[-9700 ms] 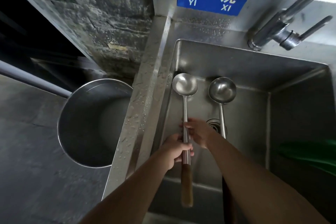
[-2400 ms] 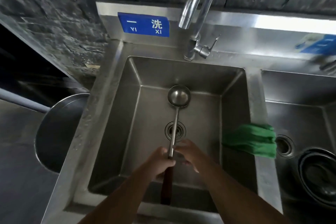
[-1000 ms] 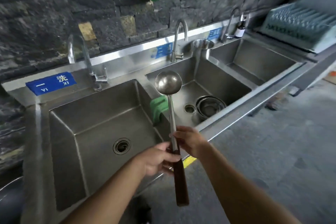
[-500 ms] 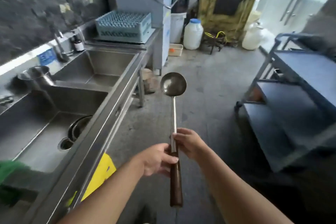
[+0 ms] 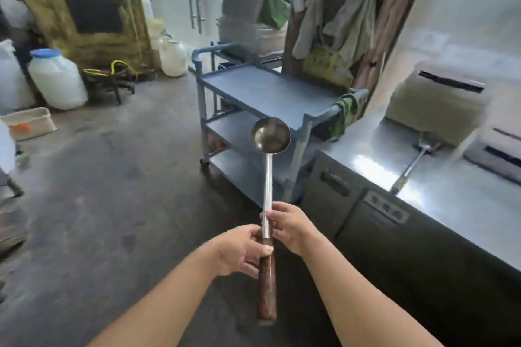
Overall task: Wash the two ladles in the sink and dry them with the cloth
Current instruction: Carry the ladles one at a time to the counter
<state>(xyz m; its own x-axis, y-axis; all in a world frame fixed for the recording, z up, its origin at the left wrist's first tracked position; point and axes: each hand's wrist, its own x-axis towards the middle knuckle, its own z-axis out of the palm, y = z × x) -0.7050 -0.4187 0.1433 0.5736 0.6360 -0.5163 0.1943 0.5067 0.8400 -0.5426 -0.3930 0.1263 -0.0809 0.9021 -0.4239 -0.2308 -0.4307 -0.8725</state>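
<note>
Both hands are holding one ladle [image 5: 270, 177] upright over the floor: the left hand [image 5: 243, 250] is gripping its wooden end, the right hand [image 5: 287, 227] its metal stem. Another ladle [image 5: 412, 164] is lying on the counter [image 5: 439, 200], so I think it's best laying this one gently beside it, keeping both grips tight.

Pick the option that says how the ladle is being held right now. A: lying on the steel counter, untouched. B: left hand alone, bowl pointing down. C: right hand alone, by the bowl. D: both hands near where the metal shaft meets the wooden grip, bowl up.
D: the left hand wraps the top of the wooden grip and the right hand pinches the metal shaft just above it, with the ladle upright, bowl on top.
</note>
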